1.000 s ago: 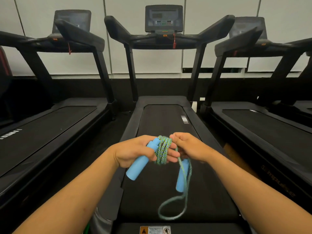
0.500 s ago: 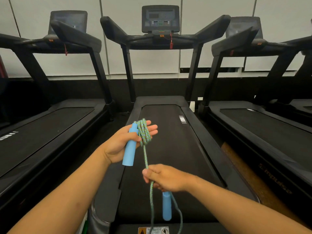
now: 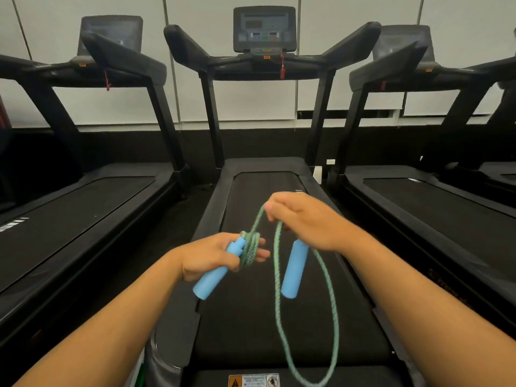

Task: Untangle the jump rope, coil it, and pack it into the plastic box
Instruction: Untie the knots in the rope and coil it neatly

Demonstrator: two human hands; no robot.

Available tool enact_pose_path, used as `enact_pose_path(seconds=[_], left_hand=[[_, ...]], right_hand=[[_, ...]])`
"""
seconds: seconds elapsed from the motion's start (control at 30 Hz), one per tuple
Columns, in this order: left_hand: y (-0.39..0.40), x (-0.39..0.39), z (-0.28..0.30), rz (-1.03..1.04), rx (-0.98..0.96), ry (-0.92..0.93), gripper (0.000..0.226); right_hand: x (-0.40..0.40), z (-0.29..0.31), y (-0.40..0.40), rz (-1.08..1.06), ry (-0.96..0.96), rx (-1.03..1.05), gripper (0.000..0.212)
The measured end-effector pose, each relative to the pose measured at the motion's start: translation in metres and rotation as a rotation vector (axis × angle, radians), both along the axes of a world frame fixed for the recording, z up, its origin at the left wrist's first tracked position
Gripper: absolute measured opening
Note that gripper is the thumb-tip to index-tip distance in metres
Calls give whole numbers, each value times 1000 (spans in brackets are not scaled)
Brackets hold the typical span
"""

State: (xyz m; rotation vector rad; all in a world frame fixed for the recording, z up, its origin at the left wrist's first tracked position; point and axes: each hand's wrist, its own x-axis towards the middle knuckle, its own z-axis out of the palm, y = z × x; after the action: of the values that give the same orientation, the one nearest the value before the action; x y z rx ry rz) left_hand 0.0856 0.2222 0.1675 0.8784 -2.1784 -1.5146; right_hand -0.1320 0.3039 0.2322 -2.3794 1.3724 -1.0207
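Note:
The jump rope is a green braided cord (image 3: 277, 280) with two light blue foam handles. My left hand (image 3: 208, 256) grips one blue handle (image 3: 216, 273), with several turns of cord wound around its fingers (image 3: 250, 247). My right hand (image 3: 304, 219) is higher and to the right, pinching the cord that runs up from the coil. The second blue handle (image 3: 294, 269) dangles below my right hand, and a long loop of cord hangs down toward the bottom edge of the view. No plastic box is visible.
I stand at the rear of a black treadmill (image 3: 279, 317) with its console (image 3: 264, 29) ahead. Similar treadmills (image 3: 69, 219) flank it left and right (image 3: 446, 219). A warning sticker (image 3: 253, 380) sits at the belt's near end.
My right hand has risen from low near the belt to above the left hand, pulling cord up. The left hand dropped slightly, and the second handle swung up with the right hand.

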Motion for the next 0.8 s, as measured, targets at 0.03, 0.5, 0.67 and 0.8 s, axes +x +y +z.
enact_pose_path(seconds=[0.03, 0.5, 0.67, 0.8], left_hand=[[5, -3, 2, -61, 9, -9, 61], [19, -18, 24, -235, 184, 425, 69], [0, -6, 20, -85, 175, 575, 70], [-11, 4, 15, 28, 126, 558, 71]], right_hand=[[-6, 0, -4, -27, -31, -15, 33], [1, -98, -35, 72, -203, 408, 34], [24, -110, -26, 145, -115, 455, 30], [30, -100, -16, 194, 41, 464, 34]])
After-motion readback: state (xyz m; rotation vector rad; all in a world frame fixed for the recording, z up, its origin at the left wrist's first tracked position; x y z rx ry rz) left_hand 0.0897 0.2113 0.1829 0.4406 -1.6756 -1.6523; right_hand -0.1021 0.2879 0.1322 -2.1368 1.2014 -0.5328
